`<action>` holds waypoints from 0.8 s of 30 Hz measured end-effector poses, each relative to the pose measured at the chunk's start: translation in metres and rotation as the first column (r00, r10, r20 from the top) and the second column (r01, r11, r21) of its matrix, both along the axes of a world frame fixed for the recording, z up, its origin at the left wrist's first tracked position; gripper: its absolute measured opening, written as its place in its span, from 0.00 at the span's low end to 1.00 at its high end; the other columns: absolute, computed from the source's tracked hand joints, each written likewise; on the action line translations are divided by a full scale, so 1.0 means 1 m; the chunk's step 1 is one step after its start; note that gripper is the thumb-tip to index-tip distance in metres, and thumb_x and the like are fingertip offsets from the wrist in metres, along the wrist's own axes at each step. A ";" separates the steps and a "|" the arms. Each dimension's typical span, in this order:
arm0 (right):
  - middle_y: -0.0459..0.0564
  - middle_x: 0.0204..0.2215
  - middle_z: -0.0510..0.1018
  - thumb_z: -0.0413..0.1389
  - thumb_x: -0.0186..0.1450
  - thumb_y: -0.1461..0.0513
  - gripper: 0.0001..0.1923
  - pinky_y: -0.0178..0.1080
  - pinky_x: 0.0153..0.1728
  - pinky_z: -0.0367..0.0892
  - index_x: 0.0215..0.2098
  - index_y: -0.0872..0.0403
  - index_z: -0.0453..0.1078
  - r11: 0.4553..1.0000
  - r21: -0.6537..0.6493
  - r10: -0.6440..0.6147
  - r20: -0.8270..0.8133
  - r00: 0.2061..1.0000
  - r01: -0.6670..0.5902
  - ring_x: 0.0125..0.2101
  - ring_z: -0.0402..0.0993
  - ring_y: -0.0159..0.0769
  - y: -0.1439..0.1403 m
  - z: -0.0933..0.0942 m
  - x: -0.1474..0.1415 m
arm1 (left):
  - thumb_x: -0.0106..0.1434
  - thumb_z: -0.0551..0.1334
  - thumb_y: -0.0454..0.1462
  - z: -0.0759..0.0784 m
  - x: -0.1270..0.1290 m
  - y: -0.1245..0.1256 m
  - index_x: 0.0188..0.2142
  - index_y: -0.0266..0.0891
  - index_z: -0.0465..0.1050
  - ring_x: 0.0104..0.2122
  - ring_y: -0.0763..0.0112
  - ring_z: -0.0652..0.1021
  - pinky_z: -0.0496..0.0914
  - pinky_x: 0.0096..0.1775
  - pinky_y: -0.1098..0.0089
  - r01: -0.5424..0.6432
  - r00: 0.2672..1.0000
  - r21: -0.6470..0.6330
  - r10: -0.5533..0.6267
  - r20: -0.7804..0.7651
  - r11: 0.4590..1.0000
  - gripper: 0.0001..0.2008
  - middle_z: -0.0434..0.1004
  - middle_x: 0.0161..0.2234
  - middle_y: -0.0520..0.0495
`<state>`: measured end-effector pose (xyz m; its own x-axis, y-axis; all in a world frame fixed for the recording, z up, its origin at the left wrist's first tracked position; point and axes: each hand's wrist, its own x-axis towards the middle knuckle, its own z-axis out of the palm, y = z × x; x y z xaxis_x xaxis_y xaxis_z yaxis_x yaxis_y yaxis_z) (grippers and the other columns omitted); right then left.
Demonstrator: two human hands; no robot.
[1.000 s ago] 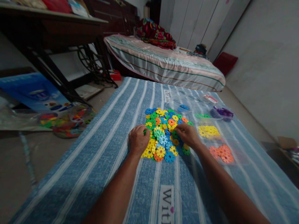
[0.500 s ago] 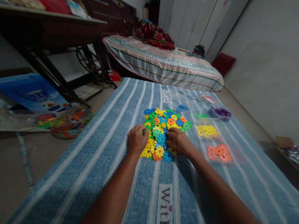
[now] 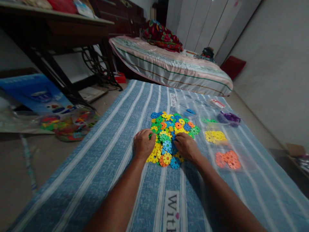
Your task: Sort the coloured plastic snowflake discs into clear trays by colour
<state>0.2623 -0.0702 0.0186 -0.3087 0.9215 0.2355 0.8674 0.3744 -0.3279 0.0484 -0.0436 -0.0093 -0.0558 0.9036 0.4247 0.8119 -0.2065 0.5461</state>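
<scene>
A heap of flower-shaped plastic discs (image 3: 166,137) in yellow, green, blue and orange lies on the striped cloth between my hands. My left hand (image 3: 144,143) rests at the heap's left side, thumb and forefinger closed on a green disc (image 3: 150,136) that shows only in part. At the right side, my right hand (image 3: 187,145) has its fingers curled in against blue discs (image 3: 173,149). Its fingertips are partly hidden, and I cannot make out what they grip.
To the right stand clear plastic boxes with sorted discs: orange discs (image 3: 227,159), yellow discs (image 3: 215,136), several green discs (image 3: 209,120), purple discs (image 3: 229,118) and blue discs (image 3: 190,111). Bags of colourful pieces (image 3: 72,126) lie at the left. A bed (image 3: 169,61) is beyond the cloth (image 3: 116,135).
The whole view has shifted slightly, moving the scene a little to the right. Both hands stay at the heap, and the right hand's fingers look slightly more drawn in.
</scene>
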 end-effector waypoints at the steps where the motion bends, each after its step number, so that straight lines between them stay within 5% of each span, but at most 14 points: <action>1: 0.55 0.41 0.79 0.52 0.68 0.62 0.12 0.38 0.46 0.68 0.32 0.52 0.77 1.000 0.020 -0.002 -0.041 0.999 0.003 0.42 0.75 0.39 0.000 -0.001 0.001 | 0.62 0.57 0.37 0.000 0.000 0.000 0.30 0.42 0.72 0.44 0.62 0.78 0.70 0.49 0.63 0.003 1.000 -0.006 -0.003 -0.001 1.000 0.06 0.82 0.41 0.46; 8: 0.53 0.35 0.80 0.50 0.68 0.59 0.14 0.37 0.40 0.69 0.31 0.52 0.75 0.996 0.078 -0.019 -0.315 0.949 0.046 0.37 0.76 0.37 0.002 -0.001 0.008 | 0.62 0.58 0.37 -0.001 0.001 0.000 0.30 0.42 0.72 0.44 0.62 0.78 0.70 0.50 0.62 -0.011 1.000 0.017 0.011 0.010 1.000 0.06 0.81 0.41 0.45; 13: 0.48 0.26 0.78 0.53 0.64 0.55 0.14 0.37 0.35 0.65 0.27 0.52 0.75 0.992 0.004 -0.119 -0.362 0.924 0.129 0.30 0.73 0.37 0.040 0.019 0.024 | 0.62 0.57 0.36 -0.001 0.002 0.000 0.30 0.42 0.73 0.43 0.62 0.79 0.70 0.49 0.62 -0.017 1.000 0.021 0.017 -0.002 1.000 0.06 0.81 0.39 0.45; 19: 0.49 0.27 0.77 0.50 0.65 0.55 0.15 0.38 0.36 0.64 0.31 0.53 0.75 0.855 0.242 -0.299 -0.490 0.819 0.458 0.31 0.71 0.38 0.092 0.047 0.049 | 0.61 0.58 0.36 -0.001 0.002 0.000 0.30 0.42 0.73 0.43 0.62 0.79 0.70 0.49 0.63 -0.022 1.000 0.021 0.022 0.014 1.000 0.06 0.82 0.40 0.46; 21: 0.51 0.31 0.79 0.52 0.65 0.55 0.13 0.39 0.38 0.65 0.32 0.52 0.76 0.886 0.243 -0.272 -0.419 0.866 0.395 0.33 0.72 0.39 0.087 0.041 0.044 | 0.61 0.58 0.36 -0.002 0.002 -0.001 0.30 0.42 0.73 0.43 0.63 0.79 0.70 0.49 0.63 -0.024 1.000 0.024 0.024 0.020 0.999 0.06 0.82 0.40 0.46; 24: 0.53 0.37 0.79 0.54 0.66 0.57 0.10 0.39 0.41 0.67 0.33 0.51 0.76 0.981 0.156 -0.076 -0.241 0.968 0.116 0.39 0.74 0.40 0.061 0.021 0.025 | 0.61 0.58 0.37 -0.002 0.002 -0.001 0.30 0.42 0.73 0.44 0.62 0.79 0.70 0.49 0.62 -0.024 0.999 0.013 0.024 0.021 1.000 0.06 0.82 0.40 0.46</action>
<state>0.2878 -0.0091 0.0398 -0.1390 0.8853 0.4437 0.8089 0.3600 -0.4649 0.0504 -0.0451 -0.0114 -0.0867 0.8964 0.4347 0.8051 -0.1940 0.5606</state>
